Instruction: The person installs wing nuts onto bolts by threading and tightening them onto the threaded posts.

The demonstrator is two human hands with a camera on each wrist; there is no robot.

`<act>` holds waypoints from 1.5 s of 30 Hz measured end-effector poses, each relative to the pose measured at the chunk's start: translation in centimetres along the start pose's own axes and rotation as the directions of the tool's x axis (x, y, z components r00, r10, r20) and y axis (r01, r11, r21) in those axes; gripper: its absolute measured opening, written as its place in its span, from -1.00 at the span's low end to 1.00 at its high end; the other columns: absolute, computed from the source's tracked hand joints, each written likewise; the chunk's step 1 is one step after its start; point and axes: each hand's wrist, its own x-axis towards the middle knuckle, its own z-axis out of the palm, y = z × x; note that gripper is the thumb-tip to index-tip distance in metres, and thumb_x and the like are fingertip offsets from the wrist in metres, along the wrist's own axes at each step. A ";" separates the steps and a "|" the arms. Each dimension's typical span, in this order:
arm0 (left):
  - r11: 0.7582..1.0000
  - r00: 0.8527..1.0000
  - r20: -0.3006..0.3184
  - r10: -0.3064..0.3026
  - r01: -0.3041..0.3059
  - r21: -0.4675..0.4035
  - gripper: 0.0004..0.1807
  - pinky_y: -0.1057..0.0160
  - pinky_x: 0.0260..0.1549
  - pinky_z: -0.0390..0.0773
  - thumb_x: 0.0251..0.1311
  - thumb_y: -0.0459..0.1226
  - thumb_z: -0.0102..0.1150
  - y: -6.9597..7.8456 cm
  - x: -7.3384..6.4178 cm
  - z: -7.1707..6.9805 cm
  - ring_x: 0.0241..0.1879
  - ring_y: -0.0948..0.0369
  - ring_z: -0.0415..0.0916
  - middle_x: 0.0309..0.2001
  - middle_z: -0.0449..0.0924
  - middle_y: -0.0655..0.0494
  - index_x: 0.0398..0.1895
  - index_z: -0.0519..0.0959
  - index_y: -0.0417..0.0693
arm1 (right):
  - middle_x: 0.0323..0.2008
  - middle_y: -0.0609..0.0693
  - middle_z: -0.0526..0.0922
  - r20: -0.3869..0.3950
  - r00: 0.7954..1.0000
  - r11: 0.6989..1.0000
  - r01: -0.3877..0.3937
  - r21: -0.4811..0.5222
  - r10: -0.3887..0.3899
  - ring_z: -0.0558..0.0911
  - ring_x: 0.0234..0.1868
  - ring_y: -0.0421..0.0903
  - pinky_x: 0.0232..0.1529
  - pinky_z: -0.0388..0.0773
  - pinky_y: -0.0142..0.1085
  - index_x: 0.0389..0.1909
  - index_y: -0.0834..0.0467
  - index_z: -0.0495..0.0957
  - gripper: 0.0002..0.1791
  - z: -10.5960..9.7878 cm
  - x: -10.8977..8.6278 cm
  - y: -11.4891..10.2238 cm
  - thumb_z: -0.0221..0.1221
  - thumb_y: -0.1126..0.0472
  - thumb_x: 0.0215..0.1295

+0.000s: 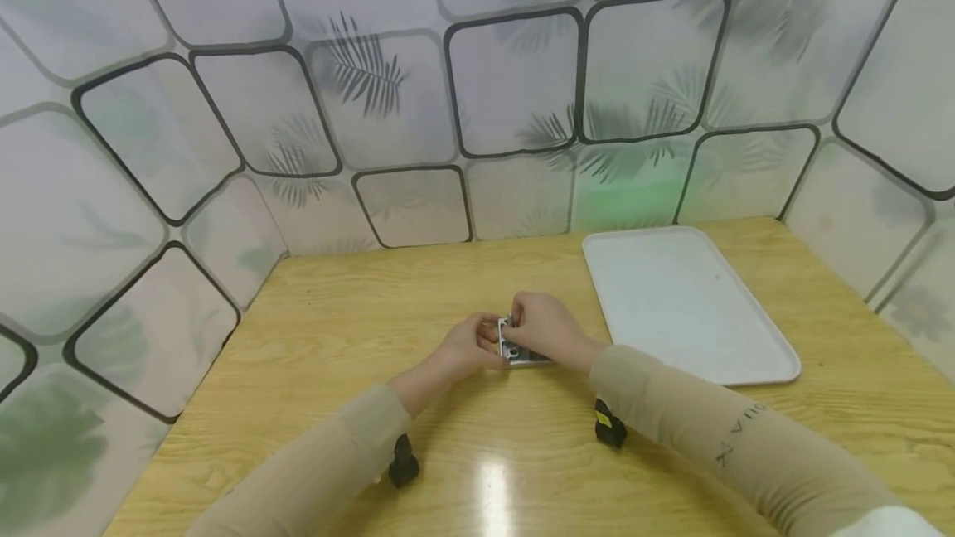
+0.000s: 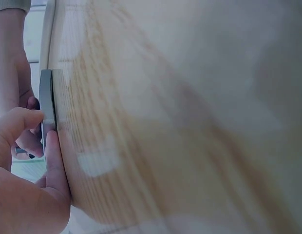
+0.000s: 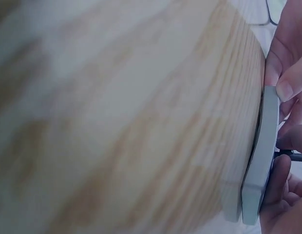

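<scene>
A flat, silver-edged rectangular device with dark parts on its upper face lies on the wooden table. My left hand grips its left end, thumb at the near side and fingers toward the far side. Over the device's upper face is my right hand, its fingertips bent down to it. In the right wrist view those fingertips pinch a small dark rod-like piece just above the device's grey side; its exact kind is hidden. The left wrist view shows the device's edge between both hands.
A white tray lies on the table to the right, beyond my right forearm. Patterned panels stand behind the table and at both sides. Black wrist cameras hang under both sleeves.
</scene>
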 end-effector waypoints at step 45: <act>1.000 1.000 0.009 -0.024 0.024 -0.009 -0.13 0.37 -0.24 0.55 0.07 -0.45 0.53 0.0 0.3 -0.3 -0.11 0.16 0.62 0.05 0.60 -0.08 0.50 0.38 -0.22 | -0.49 -0.07 0.58 0.094 0.995 0.971 0.005 0.238 -0.028 0.47 -0.57 -0.23 -0.48 0.38 -0.38 -0.07 0.13 0.64 -0.83 -0.5 0.0 1.4 0.27 0.31 0.34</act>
